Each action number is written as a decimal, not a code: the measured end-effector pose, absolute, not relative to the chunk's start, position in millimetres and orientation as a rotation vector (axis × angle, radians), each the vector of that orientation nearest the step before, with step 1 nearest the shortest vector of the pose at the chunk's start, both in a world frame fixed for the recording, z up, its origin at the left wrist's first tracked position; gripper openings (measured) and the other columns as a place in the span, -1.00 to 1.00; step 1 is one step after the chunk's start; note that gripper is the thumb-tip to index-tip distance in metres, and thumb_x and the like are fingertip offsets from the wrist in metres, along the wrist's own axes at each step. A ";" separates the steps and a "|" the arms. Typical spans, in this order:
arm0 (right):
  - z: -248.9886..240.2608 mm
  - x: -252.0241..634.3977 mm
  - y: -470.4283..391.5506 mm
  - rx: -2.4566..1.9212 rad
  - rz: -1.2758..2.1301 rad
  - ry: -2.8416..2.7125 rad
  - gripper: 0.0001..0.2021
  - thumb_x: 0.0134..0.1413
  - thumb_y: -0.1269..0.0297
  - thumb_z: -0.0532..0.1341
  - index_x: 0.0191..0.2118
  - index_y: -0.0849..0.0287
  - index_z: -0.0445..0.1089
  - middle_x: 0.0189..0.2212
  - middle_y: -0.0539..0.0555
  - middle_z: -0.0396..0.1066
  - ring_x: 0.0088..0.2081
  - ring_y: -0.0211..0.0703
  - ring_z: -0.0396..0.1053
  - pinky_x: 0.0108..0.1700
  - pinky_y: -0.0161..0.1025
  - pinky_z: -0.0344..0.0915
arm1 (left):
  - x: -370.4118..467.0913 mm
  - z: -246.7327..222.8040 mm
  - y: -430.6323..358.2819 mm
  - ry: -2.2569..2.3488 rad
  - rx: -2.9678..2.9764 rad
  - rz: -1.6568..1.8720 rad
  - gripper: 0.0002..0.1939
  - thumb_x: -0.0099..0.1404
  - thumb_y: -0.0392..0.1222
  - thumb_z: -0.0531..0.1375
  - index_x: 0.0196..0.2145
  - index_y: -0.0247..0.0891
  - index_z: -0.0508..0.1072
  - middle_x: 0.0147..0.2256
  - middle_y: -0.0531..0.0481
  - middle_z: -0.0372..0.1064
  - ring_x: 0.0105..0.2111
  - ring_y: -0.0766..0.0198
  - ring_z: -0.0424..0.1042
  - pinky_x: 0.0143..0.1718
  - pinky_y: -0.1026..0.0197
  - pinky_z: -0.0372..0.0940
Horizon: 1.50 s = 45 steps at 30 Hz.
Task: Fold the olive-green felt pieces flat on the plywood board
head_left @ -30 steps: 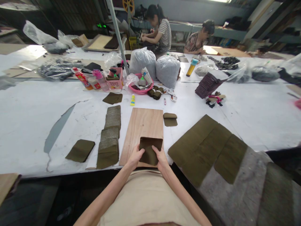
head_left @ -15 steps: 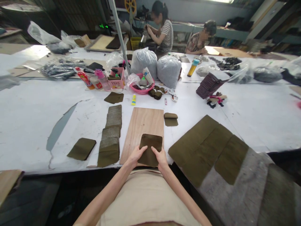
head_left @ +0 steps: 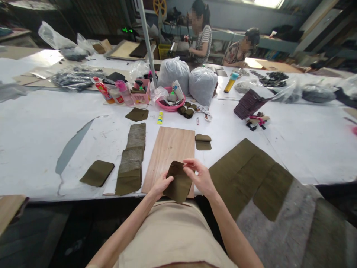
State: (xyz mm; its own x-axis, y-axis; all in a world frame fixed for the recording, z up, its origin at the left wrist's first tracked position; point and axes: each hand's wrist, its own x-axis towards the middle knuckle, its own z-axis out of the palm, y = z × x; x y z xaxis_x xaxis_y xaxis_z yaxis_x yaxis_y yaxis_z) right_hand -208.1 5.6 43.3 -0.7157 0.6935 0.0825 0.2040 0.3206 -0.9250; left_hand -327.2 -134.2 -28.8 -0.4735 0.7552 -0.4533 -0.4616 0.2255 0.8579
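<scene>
Over the front of a wooden board, a dark olive fabric piece with rounded corners is held tilted. My left hand grips its left edge, thumb on top. At the upper right corner, the bent fingers and thumb of my right hand close on the edge; the fingertips are partly hidden. Left of the board lies a long overlapping row of olive pieces. Farther left is a squared stack of similar pieces. A small folded olive piece rests just right of the board.
Large olive sheets cover the table's right front corner. Behind the board are a yellow tube, a pink basin, bottles and stuffed plastic bags. A metal pole rises there. Two people sit beyond.
My right hand has let go of the piece's right side and risen to its upper corner. The piece has turned and tilted, while my left hand keeps its grip.
</scene>
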 end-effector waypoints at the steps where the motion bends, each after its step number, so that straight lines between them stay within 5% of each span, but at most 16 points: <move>1: 49.1 -215.5 6.9 -0.710 1.412 -2.206 -0.81 -0.01 0.28 0.25 -0.23 0.15 0.49 -0.27 0.04 0.50 -0.23 -0.18 0.43 -0.13 -0.24 0.35 | -326.4 -28.6 -134.4 1.454 0.323 1.484 -0.60 0.01 -0.23 0.25 -0.14 -0.33 0.47 -0.28 -0.08 0.51 -0.26 0.14 0.44 -0.27 0.25 0.30; 5: 54.8 -244.1 30.4 -0.928 1.139 -2.226 -0.83 0.06 0.43 0.13 -0.41 0.22 0.48 -0.18 0.18 0.50 -0.14 -0.22 0.39 -0.03 -0.23 0.28 | -322.6 -27.4 -136.4 1.348 0.310 1.390 -0.59 0.02 -0.22 0.23 -0.12 -0.32 0.46 -0.32 -0.08 0.51 -0.36 0.17 0.46 -0.36 0.25 0.31; 9: 51.1 -247.2 47.7 -0.965 0.865 -2.283 -0.72 0.06 0.44 0.16 -0.08 0.18 0.45 -0.04 0.20 0.42 0.00 -0.03 0.33 0.10 -0.04 0.17 | -320.7 -27.3 -139.9 1.315 0.235 1.384 -0.54 0.01 -0.25 0.21 -0.07 -0.30 0.44 -0.34 -0.05 0.51 -0.42 0.24 0.45 -0.40 0.29 0.30; 13: 30.1 -231.6 35.6 -0.843 1.148 -2.264 -0.75 0.13 0.21 0.14 -0.09 0.09 0.44 -0.12 0.12 0.44 -0.07 -0.06 0.37 0.04 -0.09 0.23 | -323.4 -28.1 -141.5 1.357 0.175 1.405 -0.51 0.01 -0.24 0.20 -0.04 -0.31 0.42 -0.34 -0.05 0.52 -0.43 0.25 0.44 -0.40 0.31 0.29; 17: -3.0 -210.6 21.7 -1.125 1.537 -1.616 -0.54 0.04 0.01 0.20 0.02 0.16 0.33 -0.12 0.15 0.43 -0.13 -0.08 0.40 -0.08 -0.14 0.33 | -325.6 -27.5 -142.2 1.383 0.142 1.430 -0.49 0.01 -0.23 0.20 -0.02 -0.30 0.41 -0.31 -0.06 0.52 -0.38 0.24 0.46 -0.38 0.31 0.30; 22: -24.1 -193.5 -12.7 -1.289 2.203 -1.302 -0.61 -0.05 -0.01 0.25 -0.21 0.19 0.42 -0.34 0.11 0.50 -0.30 -0.07 0.44 -0.26 -0.18 0.37 | -322.1 -28.3 -139.5 1.356 0.175 1.499 -0.52 0.03 -0.23 0.23 -0.03 -0.29 0.41 -0.24 -0.08 0.52 -0.30 0.20 0.48 -0.28 0.26 0.34; 28: -21.9 -194.0 -41.0 -1.021 1.636 -1.756 -0.82 -0.08 0.29 0.21 -0.28 0.08 0.47 -0.21 0.06 0.46 -0.09 -0.05 0.36 0.04 -0.11 0.25 | -311.7 -36.0 -132.0 1.293 -0.028 1.472 -0.60 0.02 -0.09 0.31 -0.22 -0.40 0.46 -0.34 -0.19 0.53 -0.36 0.13 0.50 -0.32 0.18 0.37; 34: -30.2 -199.8 -36.9 -1.254 2.158 -1.216 -0.69 -0.09 0.08 0.24 -0.24 0.18 0.41 -0.41 0.08 0.49 -0.35 -0.05 0.44 -0.23 -0.12 0.37 | -308.6 -36.0 -128.5 1.568 0.191 1.461 -0.72 0.06 -0.14 0.28 -0.28 -0.35 0.49 -0.37 -0.08 0.53 -0.32 0.16 0.49 -0.31 0.25 0.36; 40: -31.4 -202.5 -38.0 -1.109 1.744 -1.589 -0.80 -0.12 0.23 0.24 -0.30 0.13 0.44 -0.27 0.04 0.48 -0.16 -0.08 0.38 -0.01 -0.15 0.27 | -309.9 -38.7 -129.7 1.395 0.005 1.423 -0.63 0.10 -0.12 0.26 -0.16 -0.39 0.46 -0.34 -0.16 0.54 -0.36 0.13 0.51 -0.31 0.17 0.39; 45: -36.4 -204.7 -37.3 -1.211 2.163 -1.103 -0.69 -0.13 0.13 0.28 -0.23 0.19 0.41 -0.35 0.08 0.51 -0.27 -0.07 0.44 -0.17 -0.15 0.36 | -308.2 -35.1 -125.7 1.619 0.204 1.513 -0.66 0.05 -0.16 0.29 -0.20 -0.36 0.51 -0.32 -0.07 0.54 -0.23 0.13 0.49 -0.17 0.22 0.36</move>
State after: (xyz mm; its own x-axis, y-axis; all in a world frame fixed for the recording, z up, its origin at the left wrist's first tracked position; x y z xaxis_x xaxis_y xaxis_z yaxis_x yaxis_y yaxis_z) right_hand -204.7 -37.3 -36.4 -0.5292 0.6775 -0.5108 0.0154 -0.5942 -0.8042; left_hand -308.2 -125.7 -35.1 -0.5953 0.6468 -0.4767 -0.4320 0.2425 0.8686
